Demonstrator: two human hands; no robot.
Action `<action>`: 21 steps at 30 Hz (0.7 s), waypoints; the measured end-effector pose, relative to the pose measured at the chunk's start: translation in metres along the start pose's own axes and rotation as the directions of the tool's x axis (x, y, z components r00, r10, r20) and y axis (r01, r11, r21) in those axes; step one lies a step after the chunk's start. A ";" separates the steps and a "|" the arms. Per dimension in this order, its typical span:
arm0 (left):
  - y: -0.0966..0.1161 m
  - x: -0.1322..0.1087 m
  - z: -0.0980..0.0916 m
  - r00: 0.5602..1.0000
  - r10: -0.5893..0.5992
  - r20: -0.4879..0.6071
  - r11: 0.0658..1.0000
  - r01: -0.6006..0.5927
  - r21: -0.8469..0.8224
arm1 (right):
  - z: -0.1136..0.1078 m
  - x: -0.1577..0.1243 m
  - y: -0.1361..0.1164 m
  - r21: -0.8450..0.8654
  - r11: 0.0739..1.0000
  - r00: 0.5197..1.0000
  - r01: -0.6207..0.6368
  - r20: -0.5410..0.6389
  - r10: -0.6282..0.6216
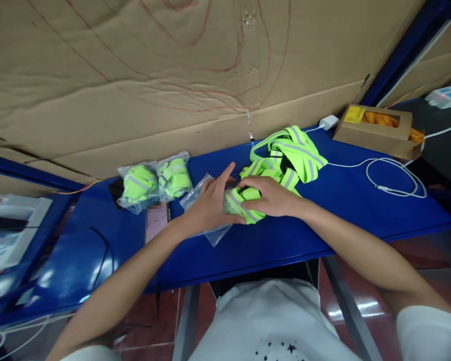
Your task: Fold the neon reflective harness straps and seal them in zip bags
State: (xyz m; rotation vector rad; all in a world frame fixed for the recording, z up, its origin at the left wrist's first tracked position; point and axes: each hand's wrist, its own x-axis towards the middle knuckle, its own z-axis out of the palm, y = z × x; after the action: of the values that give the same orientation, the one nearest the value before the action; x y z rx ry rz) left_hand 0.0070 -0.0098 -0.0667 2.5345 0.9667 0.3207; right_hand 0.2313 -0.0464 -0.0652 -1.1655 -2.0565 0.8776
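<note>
A folded bundle of neon-yellow reflective strap [244, 204] lies on the blue table [361, 200] between my hands. My right hand [272, 196] is closed over its top. My left hand [210, 203] grips the mouth of a clear plastic bag [206, 220] at the bundle's left end, with the forefinger stretched out. Behind them sits a loose heap of the same yellow reflective straps [289, 155]. Two bagged yellow bundles [156, 181] lie to the left.
A cardboard sheet [135, 75] stands along the table's far edge. At the right are a white charger with a coiled cable [394, 175] and an open cardboard box [376, 129] holding orange items. A phone [157, 220] lies beside the bagged bundles.
</note>
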 end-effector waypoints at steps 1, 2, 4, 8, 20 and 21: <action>0.001 0.000 -0.001 0.999 -0.050 0.019 0.999 0.050 -0.004 | 0.002 0.000 0.000 -0.030 1.000 1.000 0.006 0.000 -0.006; 0.003 -0.001 -0.002 0.994 -0.105 0.039 0.994 0.105 -0.003 | 0.003 0.000 0.001 -0.056 0.998 1.000 0.016 0.008 -0.016; 0.007 -0.003 -0.002 0.979 -0.188 0.076 0.982 0.189 -0.008 | 0.004 0.000 0.001 -0.074 0.996 0.998 0.040 0.041 -0.037; 0.013 -0.006 -0.001 0.977 -0.184 0.112 0.977 0.194 -0.083 | 0.002 0.000 0.001 0.074 0.994 0.995 0.086 0.049 -0.090; 0.024 -0.003 -0.034 0.963 -0.025 0.268 0.836 0.167 -0.522 | -0.003 -0.007 -0.010 0.087 0.890 0.891 0.447 -0.129 -0.435; 0.022 -0.001 -0.037 0.962 -0.015 0.272 0.837 0.161 -0.522 | -0.004 -0.007 -0.011 0.078 0.894 0.891 0.441 -0.162 -0.425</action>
State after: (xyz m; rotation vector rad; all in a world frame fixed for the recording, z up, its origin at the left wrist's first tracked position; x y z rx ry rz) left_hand 0.0064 -0.0144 -0.0244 1.9458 0.7558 0.1922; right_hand 0.2322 -0.0556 -0.0556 -0.6432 -2.0082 0.6589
